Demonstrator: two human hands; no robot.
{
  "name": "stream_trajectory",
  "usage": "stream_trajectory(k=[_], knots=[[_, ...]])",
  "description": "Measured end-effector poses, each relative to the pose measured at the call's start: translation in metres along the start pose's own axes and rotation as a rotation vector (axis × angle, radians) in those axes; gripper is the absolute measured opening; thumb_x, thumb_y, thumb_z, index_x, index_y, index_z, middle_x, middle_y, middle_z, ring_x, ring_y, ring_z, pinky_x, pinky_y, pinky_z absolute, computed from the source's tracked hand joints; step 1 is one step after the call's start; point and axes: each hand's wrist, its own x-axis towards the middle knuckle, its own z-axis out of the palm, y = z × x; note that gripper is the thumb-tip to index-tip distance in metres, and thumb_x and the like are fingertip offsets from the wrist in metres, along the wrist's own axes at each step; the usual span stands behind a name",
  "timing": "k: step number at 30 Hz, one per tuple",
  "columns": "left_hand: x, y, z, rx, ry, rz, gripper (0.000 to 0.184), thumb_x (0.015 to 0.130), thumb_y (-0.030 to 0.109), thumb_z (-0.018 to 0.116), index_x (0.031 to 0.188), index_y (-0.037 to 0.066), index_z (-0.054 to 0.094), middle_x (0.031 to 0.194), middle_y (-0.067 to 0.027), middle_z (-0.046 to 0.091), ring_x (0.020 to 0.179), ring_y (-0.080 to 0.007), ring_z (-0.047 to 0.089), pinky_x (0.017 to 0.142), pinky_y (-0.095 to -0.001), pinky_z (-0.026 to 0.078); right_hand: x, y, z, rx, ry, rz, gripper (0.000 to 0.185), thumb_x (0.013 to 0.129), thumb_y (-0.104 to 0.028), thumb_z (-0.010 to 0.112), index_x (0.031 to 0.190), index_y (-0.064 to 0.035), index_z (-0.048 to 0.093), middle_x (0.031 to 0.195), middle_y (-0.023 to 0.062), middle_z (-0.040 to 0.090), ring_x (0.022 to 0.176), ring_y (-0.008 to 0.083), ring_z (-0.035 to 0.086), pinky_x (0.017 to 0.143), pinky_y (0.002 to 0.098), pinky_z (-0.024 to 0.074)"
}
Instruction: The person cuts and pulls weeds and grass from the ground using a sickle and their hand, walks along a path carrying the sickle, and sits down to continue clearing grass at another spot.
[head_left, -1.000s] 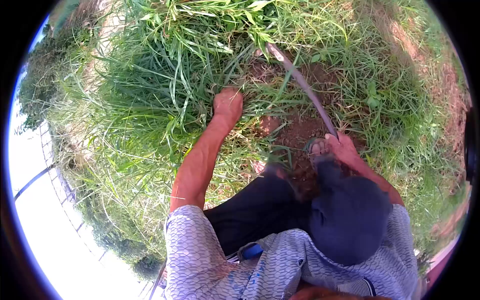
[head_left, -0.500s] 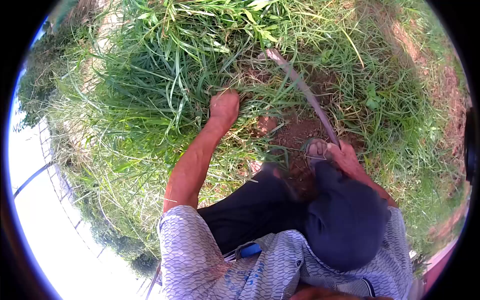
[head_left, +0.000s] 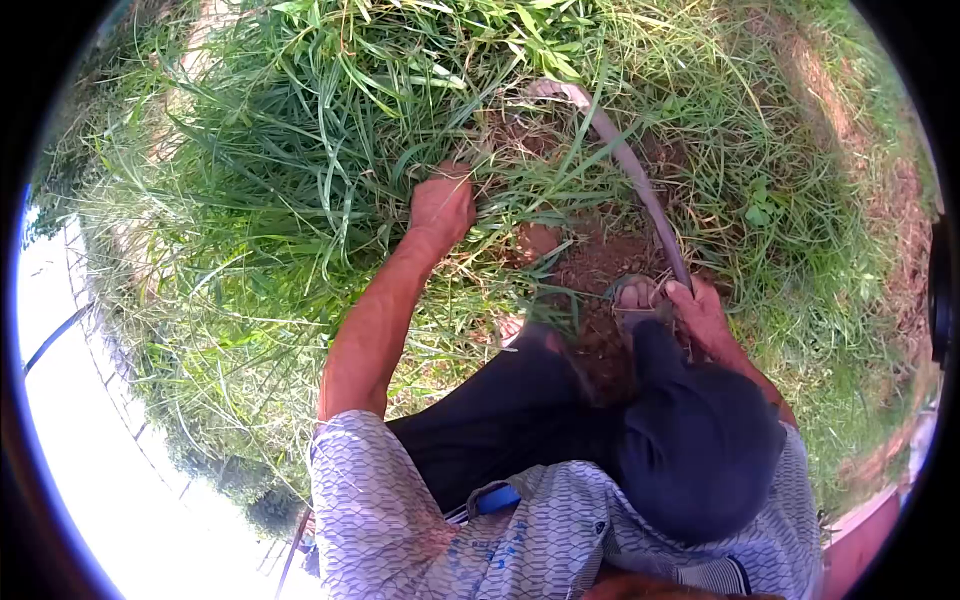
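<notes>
My left hand (head_left: 443, 205) is closed low around a tuft of long green grass (head_left: 345, 180), its fingertips partly hidden among the blades. My right hand (head_left: 700, 308) grips the near end of a long, brownish sickle (head_left: 640, 180), just beside my foot. From that hand the sickle runs up and away, and its far end bends left into the grass, close to the ground. The tip is partly covered by stems.
My foot (head_left: 636, 295) rests on a patch of bare brown soil (head_left: 600, 265). My dark-trousered knee (head_left: 700, 450) is bent up near my right arm. Thick grass surrounds the patch, and a strip of reddish earth (head_left: 905, 230) runs along the right.
The sickle's far end has shifted slightly up, and its bend shows more plainly. My right hand has moved slightly right. My left hand stays on the grass, with the wrist a little further left.
</notes>
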Motion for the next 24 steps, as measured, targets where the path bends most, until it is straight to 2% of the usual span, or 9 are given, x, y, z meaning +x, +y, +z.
stream_trajectory(k=[2,3,5,12,14,16,19,23,24], knots=[[0.000,-0.003,-0.001,-0.040,-0.039,0.008,0.021,0.075,0.009,0.063,0.094,0.002,0.061,0.098,-0.0195,0.060,0.084,-0.0364,0.065,0.072,-0.0443,0.055,-0.009,0.010,0.007,-0.284,0.511,-0.440,0.037,0.095,-0.038,0.057,0.097,-0.0013,0.058,0.067,-0.0008,0.052,0.060,0.0099,0.049,0.055,0.0271,0.0422],[0.002,0.001,-0.008,0.004,-0.147,-0.014,0.016,0.074,0.008,0.063,0.088,0.000,0.062,0.096,-0.0213,0.061,0.084,-0.0383,0.065,0.074,-0.0451,0.054,-0.012,0.008,0.000,-0.289,0.512,-0.446,0.037,0.095,-0.038,0.057,0.097,-0.0013,0.058,0.067,-0.0008,0.052,0.060,0.0099,0.049,0.055,0.0271,0.0422],[0.000,0.004,-0.008,0.025,-0.125,-0.012,0.015,0.074,0.008,0.062,0.086,0.000,0.062,0.096,-0.0214,0.061,0.083,-0.0379,0.065,0.073,-0.0446,0.054,-0.024,0.008,-0.015,-0.146,0.573,-0.481,0.036,0.095,-0.037,0.058,0.093,-0.0011,0.055,0.064,-0.0014,0.047,0.058,0.0094,0.042,0.053,0.0281,0.0386],[0.003,0.009,-0.006,0.069,-0.088,-0.079,0.010,0.072,0.009,0.062,0.080,0.003,0.064,0.085,-0.0177,0.065,0.079,-0.0353,0.066,0.072,-0.0427,0.054,0.021,0.002,0.016,-0.126,0.167,-0.143,0.035,0.095,-0.037,0.056,0.089,-0.0028,0.055,0.068,0.0002,0.048,0.064,0.0115,0.044,0.058,0.0300,0.0401],[0.002,0.008,-0.007,0.070,-0.083,-0.063,0.008,0.073,0.009,0.062,0.079,0.004,0.064,0.081,-0.0169,0.067,0.079,-0.0348,0.067,0.072,-0.0423,0.055,0.031,0.021,0.019,-0.192,0.171,-0.230,0.034,0.094,-0.038,0.056,0.087,-0.0047,0.054,0.063,-0.0010,0.047,0.055,0.0106,0.044,0.051,0.0285,0.0395],[0.003,0.002,0.000,0.125,-0.106,0.033,0.023,0.085,0.017,0.054,0.100,0.000,0.059,0.079,-0.0188,0.067,0.074,-0.0369,0.066,0.067,-0.0463,0.054,0.018,0.007,0.016,0.020,0.050,-0.038,0.034,0.095,-0.040,0.056,0.087,-0.0073,0.052,0.057,-0.0026,0.043,0.044,0.0087,0.042,0.040,0.0266,0.0362],[0.003,-0.001,0.007,0.076,0.012,0.016,0.023,0.085,0.017,0.054,0.100,0.000,0.059,0.076,-0.0175,0.067,0.073,-0.0369,0.066,0.067,-0.0456,0.054,0.015,-0.004,0.013,0.053,0.113,-0.135,0.032,0.095,-0.040,0.056,0.088,-0.0086,0.051,0.053,-0.0041,0.039,0.036,0.0066,0.037,0.033,0.0258,0.0314],[0.002,0.003,0.001,0.089,-0.088,-0.014,0.023,0.085,0.015,0.054,0.102,0.000,0.058,0.077,-0.0183,0.067,0.073,-0.0368,0.066,0.066,-0.0457,0.054,0.020,-0.033,0.000,0.270,0.265,-0.180,0.031,0.096,-0.037,0.055,0.087,-0.0077,0.050,0.053,-0.0032,0.040,0.038,0.0071,0.038,0.034,0.0272,0.0336],[0.003,0.005,-0.003,0.094,-0.104,-0.034,0.016,0.082,0.011,0.056,0.092,0.001,0.061,0.082,-0.0191,0.066,0.075,-0.0358,0.067,0.068,-0.0436,0.055,0.024,-0.038,0.001,0.181,0.306,-0.224,0.031,0.097,-0.036,0.054,0.087,-0.0074,0.050,0.054,-0.0031,0.039,0.039,0.0068,0.039,0.035,0.0274,0.0349]])
